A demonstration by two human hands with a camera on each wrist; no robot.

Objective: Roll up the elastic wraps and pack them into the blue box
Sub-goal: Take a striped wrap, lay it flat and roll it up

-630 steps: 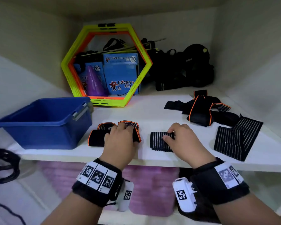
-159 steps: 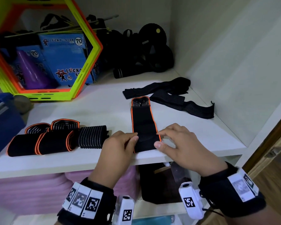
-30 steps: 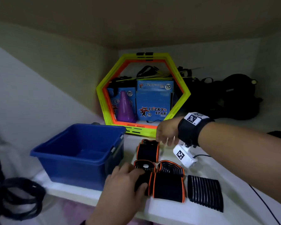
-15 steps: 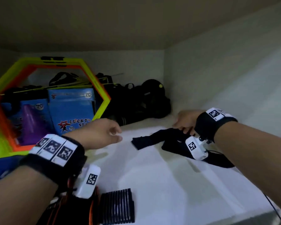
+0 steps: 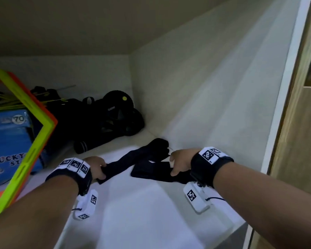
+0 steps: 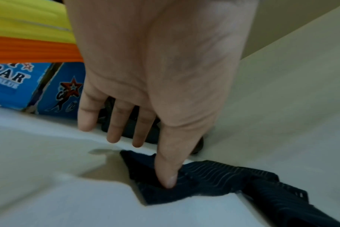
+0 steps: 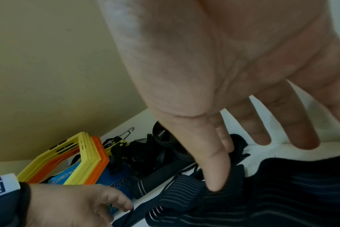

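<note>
Two loose black elastic wraps lie crossed on the white shelf (image 5: 133, 212) near the right wall. A long narrow wrap (image 5: 126, 161) runs from my left hand (image 5: 102, 169) toward the far corner; thumb and forefinger pinch its near end (image 6: 194, 188). The wider striped wrap (image 5: 147, 170) lies under my right hand (image 5: 171, 165), whose thumb (image 7: 213, 176) and forefinger pinch a fold of it while the other fingers stay straight. The blue box and the rolled wraps are out of view.
Yellow and orange hexagon rings (image 5: 34, 137) lean at the left with blue packs (image 5: 7, 137) behind them. Black gear (image 5: 115, 119) is piled at the back. The cupboard's side wall (image 5: 205, 105) stands close on the right, a wooden door (image 5: 303, 141) beyond it.
My left hand has come down from mid-air and taken the narrow wrap's end. My right hand has settled on the striped wrap. The view has swung right, away from the rolled wraps.
</note>
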